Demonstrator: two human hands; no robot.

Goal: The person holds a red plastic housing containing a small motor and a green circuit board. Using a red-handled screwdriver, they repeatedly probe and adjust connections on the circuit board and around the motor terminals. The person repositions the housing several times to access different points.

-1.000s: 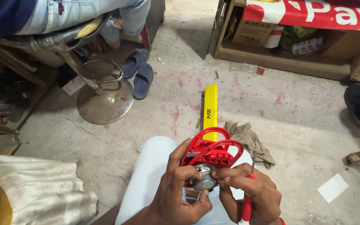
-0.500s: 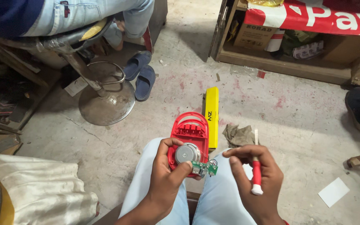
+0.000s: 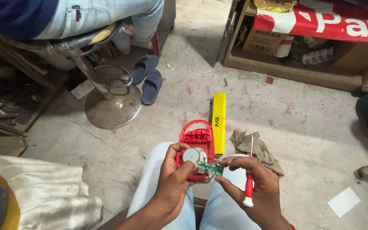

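Since a moment ago our left hand [image 3: 173, 183] has tilted the red casing [image 3: 196, 147] flat, fingers clamped round it, while our right hand [image 3: 256, 187] grips the screwdriver [image 3: 249, 179] and pinches the circuit board [image 3: 211, 169].

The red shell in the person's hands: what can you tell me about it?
The red shell looks like moulded plastic, one open half of a small device's housing, rounded at the near end with ribs and posts inside. A round silver motor sits in it, and a small green circuit board sticks out at its near right edge. It is held above the person's lap, open side up. The left hand grips it from below, thumb on the motor; the right hand, holding a red-handled screwdriver, pinches the board.
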